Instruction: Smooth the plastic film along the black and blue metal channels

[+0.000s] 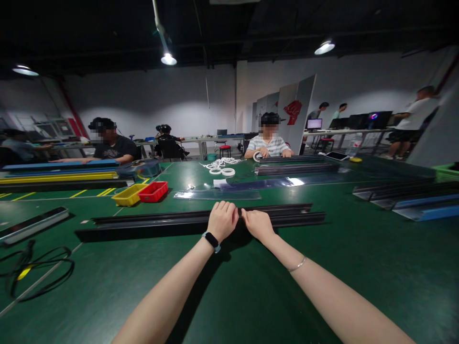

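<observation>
A long black channel-shaped strip [143, 231] lies across the glossy green tabletop [322, 277]; at its middle, left hand [223, 220] and right hand [258, 224] curl close together, pinching what I cannot tell. Behind, a pale wall [143, 95] meets a dark ceiling [107, 28].

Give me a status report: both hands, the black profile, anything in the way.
Left hand and right hand close together at black profile, exact grip hidden. Profile lengthwise across green table. Clear strip, red bin beyond it, apart.
</observation>
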